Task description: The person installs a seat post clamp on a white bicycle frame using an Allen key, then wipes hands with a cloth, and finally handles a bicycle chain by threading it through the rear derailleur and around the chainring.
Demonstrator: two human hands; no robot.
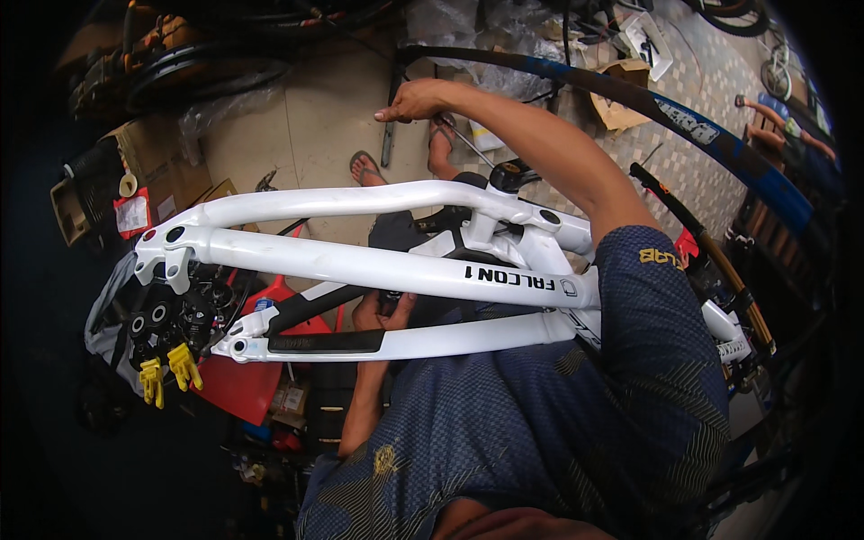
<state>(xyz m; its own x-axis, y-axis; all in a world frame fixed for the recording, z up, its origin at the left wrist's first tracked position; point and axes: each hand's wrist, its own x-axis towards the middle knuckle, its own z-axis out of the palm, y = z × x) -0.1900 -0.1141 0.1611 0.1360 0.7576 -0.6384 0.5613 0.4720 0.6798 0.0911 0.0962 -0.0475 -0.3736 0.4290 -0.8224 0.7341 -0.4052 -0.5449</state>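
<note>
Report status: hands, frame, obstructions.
Left hand beneath white bike frame, grip unclear. Right hand stretched past the frame, grip unclear. Frame spans the view, partly hiding left hand.

The bicycle frame [360, 263] is smooth, glossy, perhaps painted metal; the shirt [486, 405], matt textured cloth.

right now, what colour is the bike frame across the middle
The bike frame is mostly white with black areas, best seen in the head view.
</note>
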